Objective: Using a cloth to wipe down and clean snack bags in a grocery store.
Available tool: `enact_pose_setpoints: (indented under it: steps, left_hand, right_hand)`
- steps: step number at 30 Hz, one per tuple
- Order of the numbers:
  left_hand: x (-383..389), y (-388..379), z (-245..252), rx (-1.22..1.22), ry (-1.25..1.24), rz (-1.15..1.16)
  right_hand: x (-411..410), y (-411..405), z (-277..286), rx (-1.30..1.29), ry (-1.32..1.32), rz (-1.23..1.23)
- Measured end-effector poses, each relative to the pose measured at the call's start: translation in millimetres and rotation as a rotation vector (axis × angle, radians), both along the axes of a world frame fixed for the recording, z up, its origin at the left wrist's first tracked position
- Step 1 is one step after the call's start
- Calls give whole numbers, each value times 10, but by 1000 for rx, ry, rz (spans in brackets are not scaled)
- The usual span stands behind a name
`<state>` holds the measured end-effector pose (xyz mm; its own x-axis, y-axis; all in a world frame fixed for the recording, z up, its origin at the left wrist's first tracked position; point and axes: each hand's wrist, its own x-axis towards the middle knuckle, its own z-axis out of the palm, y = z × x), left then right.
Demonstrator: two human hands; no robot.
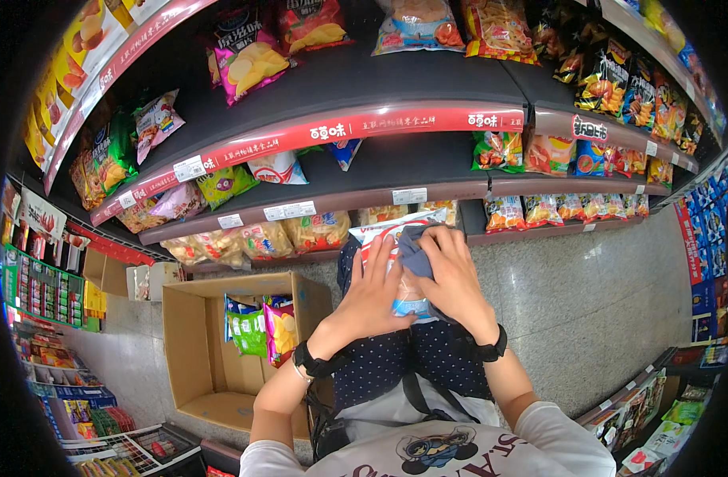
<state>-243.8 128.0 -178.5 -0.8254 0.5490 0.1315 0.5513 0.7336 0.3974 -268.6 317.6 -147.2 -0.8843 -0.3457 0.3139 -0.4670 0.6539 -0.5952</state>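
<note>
A white, red and blue snack bag (408, 307) rests on my lap, against my dark dotted trousers (373, 381). My left hand (370, 283) lies spread over the bag's left side and holds it. In my right hand (453, 277) is a bunched grey-blue cloth (415, 253), pressed on the bag's upper right part. Both hands cover much of the bag's front. To the left on the floor stands an open cardboard box (188, 346). Inside it are a green snack bag (248, 333), a pink chip bag (280, 328) and some blue packaging.
Ahead runs a dark shelf (364, 83) with a red front strip and several chip bags. Lower shelves carry puffed-snack bags (319, 231) and small snack packs (543, 210). Tiled floor (537, 298) lies to my right. Product racks (638, 411) flank both sides; a small carton (152, 280) sits left.
</note>
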Motion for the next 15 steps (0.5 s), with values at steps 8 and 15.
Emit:
enact_pose_setpoints:
  steps: [8,15]
  left_hand:
    - [42,33,-33,-47,33,16]
    - [47,8,-69,-67,46,29]
  right_hand:
    - [-205,-246,-128,61,70,-128]
    - [-217,-318,-104,137,117,-193]
